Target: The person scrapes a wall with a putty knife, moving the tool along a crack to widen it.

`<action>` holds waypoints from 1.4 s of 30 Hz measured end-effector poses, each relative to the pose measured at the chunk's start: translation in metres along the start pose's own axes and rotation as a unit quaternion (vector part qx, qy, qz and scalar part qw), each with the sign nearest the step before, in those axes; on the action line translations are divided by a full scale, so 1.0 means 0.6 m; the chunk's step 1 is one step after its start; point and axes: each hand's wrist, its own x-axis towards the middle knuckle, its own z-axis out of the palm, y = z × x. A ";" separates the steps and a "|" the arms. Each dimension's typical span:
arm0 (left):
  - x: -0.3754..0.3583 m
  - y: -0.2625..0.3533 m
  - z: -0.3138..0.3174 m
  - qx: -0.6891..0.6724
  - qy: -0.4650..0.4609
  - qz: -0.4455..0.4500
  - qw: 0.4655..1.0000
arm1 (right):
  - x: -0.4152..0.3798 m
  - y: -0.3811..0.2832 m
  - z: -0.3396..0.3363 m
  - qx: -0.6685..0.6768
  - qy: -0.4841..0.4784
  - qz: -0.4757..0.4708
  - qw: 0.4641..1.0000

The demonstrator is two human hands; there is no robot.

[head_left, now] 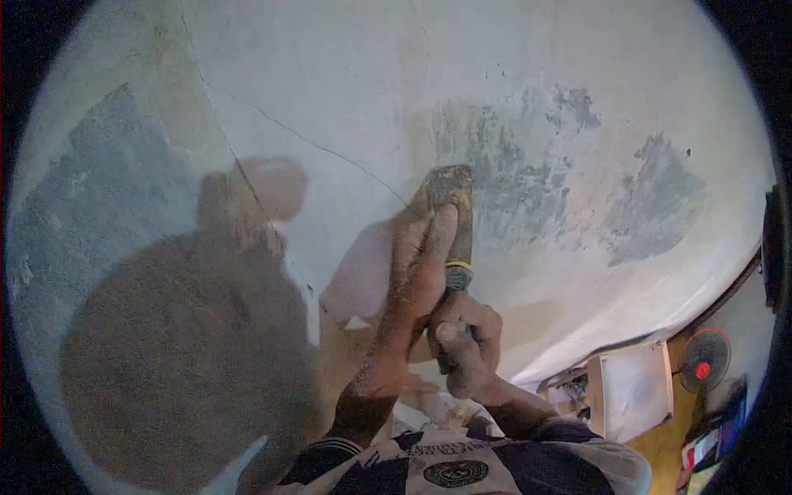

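Note:
A worn scraper point(460, 227), its blade stained brown and its ferrule banded yellow, points upward against the wall point(346, 74). My left hand point(425, 256) grips the blade from the left, thumb pressed along its face. Below, my right hand point(469, 338) is wrapped round the dark handle, mostly hiding it. The blade's top edge is at the border of a grey patch point(516, 169) where the pale coating is gone. Pale dust speckles my left forearm.
More grey patches point(660, 198) mark the wall at right and far left, and thin cracks point(309, 140) cross it. A large shadow lies at left. At lower right are a white-topped piece of furniture point(634, 388) and a fan point(703, 369).

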 end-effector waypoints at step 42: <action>0.023 0.014 0.030 0.020 0.086 0.108 0.990 | 0.037 -0.019 0.009 0.001 0.040 -0.029 0.999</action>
